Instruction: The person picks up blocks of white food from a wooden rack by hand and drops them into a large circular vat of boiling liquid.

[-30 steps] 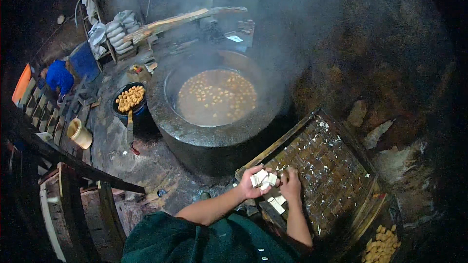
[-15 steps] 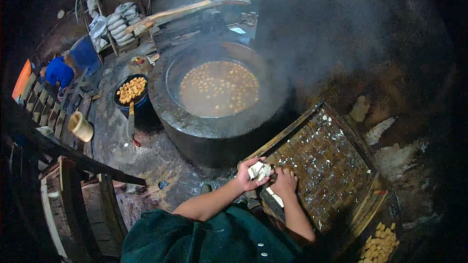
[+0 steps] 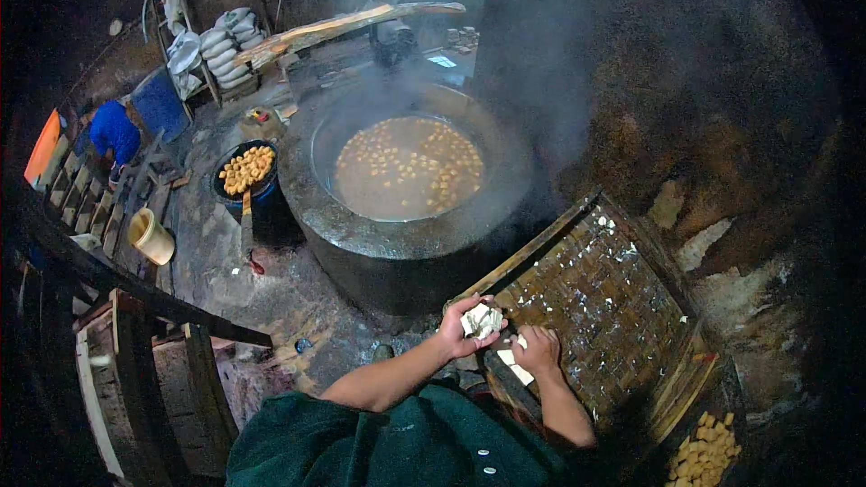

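Observation:
My left hand is cupped, palm up, around several white tofu pieces near the corner of a woven bamboo tray. Right beside it, my right hand is curled over the near edge of the tray, with a small white tofu piece at its thumb side. Below its fingers lie more flat white tofu pieces. Scattered white crumbs dot the weave.
Ahead, a large round stove holds a steaming pan with many floating golden pieces. Left of it, a strainer of browned pieces rests on a dark drum. A bucket, wooden racks and a person in blue are farther left. Browned cubes lie lower right.
My right hand has shifted slightly right and its fingers have curled, with a small tofu piece now showing at the thumb. My left hand stays cupped around its pieces.

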The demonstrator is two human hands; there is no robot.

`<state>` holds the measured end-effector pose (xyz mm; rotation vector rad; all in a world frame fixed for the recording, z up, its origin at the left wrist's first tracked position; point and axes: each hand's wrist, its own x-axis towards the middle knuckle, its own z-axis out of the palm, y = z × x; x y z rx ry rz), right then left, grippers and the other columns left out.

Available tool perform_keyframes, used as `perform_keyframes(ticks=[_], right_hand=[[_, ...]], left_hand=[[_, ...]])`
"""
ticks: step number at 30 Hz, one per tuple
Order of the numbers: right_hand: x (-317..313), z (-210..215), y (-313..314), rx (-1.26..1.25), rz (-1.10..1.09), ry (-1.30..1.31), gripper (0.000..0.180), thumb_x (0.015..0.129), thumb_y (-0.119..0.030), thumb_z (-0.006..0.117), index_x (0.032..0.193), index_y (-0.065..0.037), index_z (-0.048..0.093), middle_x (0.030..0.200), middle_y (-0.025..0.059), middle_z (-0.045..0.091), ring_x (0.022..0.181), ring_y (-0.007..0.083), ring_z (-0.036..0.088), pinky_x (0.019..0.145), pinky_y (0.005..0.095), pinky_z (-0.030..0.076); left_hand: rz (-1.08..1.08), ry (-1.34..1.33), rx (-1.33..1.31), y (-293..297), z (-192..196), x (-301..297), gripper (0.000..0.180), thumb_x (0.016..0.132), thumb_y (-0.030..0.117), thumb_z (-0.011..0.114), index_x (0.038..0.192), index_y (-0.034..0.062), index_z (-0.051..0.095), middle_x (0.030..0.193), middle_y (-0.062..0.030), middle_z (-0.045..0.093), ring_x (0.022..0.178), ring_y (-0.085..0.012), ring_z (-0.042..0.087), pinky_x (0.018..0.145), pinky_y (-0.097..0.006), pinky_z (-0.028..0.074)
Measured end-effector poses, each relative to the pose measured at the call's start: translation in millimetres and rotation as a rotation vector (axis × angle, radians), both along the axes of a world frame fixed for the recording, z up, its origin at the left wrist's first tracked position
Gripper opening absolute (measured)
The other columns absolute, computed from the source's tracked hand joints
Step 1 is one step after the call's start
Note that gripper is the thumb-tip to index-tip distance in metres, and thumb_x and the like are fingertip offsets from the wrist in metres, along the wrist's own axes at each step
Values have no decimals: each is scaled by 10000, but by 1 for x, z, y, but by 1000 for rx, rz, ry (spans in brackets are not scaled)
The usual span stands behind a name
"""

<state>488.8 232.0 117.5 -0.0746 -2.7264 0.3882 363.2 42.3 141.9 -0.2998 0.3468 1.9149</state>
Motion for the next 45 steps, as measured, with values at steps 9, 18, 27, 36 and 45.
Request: perform_keyframes(ticks=[9, 18, 27, 36, 45], right_hand=[[-24, -6, 18, -983, -506, 314, 154, 875, -228, 631, 866, -82, 584, 705, 33, 594, 595, 196, 576, 560, 361, 473], [-41, 81, -40, -535, -70, 300, 161, 788, -134, 715, 887, -38, 631, 819, 153, 664, 723, 327, 666, 634, 401, 523], [-47, 128, -43, -568, 2, 425, 162, 776, -102, 698, 907, -32, 633, 845, 148, 652, 753, 315, 648, 662, 396, 517], [-116, 131, -113, -199, 177, 165, 296, 763, -308, 667, 1003, -135, 654, 1099, 78, 617, 1061, 280, 558, 913, 461, 377], [-277, 57, -202, -632, 126, 152, 243, 886, -227, 565, 1043, -60, 647, 1131, 96, 632, 1096, 268, 565, 967, 422, 395]], left_hand=[[-139, -2, 15, 9, -1, 7, 360, 925, 437, 482, 1130, 167, 605, 1137, -143, 638, 1047, -383, 616, 811, -512, 529], [-391, 94, -59, 35, 0, 26, 431, 908, 479, 475, 1121, 134, 623, 1037, -80, 689, 905, -276, 673, 783, -495, 547], [-374, 72, 16, 30, 12, 15, 440, 931, 459, 445, 1128, 111, 627, 1043, -88, 690, 910, -280, 679, 740, -425, 560], [70, 39, 255, -7, 33, -57, 307, 925, 277, 407, 996, 32, 578, 1013, -123, 612, 986, -262, 586, 909, -401, 470], [454, 185, 19, -92, -31, -176, 288, 978, 268, 374, 951, 81, 591, 941, -76, 618, 902, -217, 599, 844, -363, 489]])
